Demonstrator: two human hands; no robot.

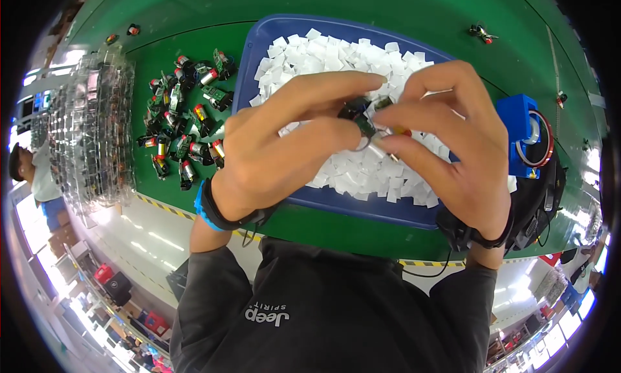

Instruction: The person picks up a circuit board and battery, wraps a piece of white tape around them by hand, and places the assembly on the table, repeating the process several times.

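Over a blue tray [246,69] heaped with small white square pieces [394,182], my two hands meet around a small green circuit board assembly [362,119]. My left hand [278,137] grips the board between thumb and fingers. From the other side, the fingertips of my right hand [456,130] pinch its edge, where a bit of red and yellow and a metallic end show. Fingers hide much of the part. Each wrist wears a dark band, the left one also with blue.
Many similar board assemblies with red or yellow cylinders [202,117] lie left on the green table [310,227]. Stacked clear plastic trays [97,133] stand farther left. At right are a blue tape dispenser [514,124] and a black bag [550,205]. Another person [42,175] is at far left.
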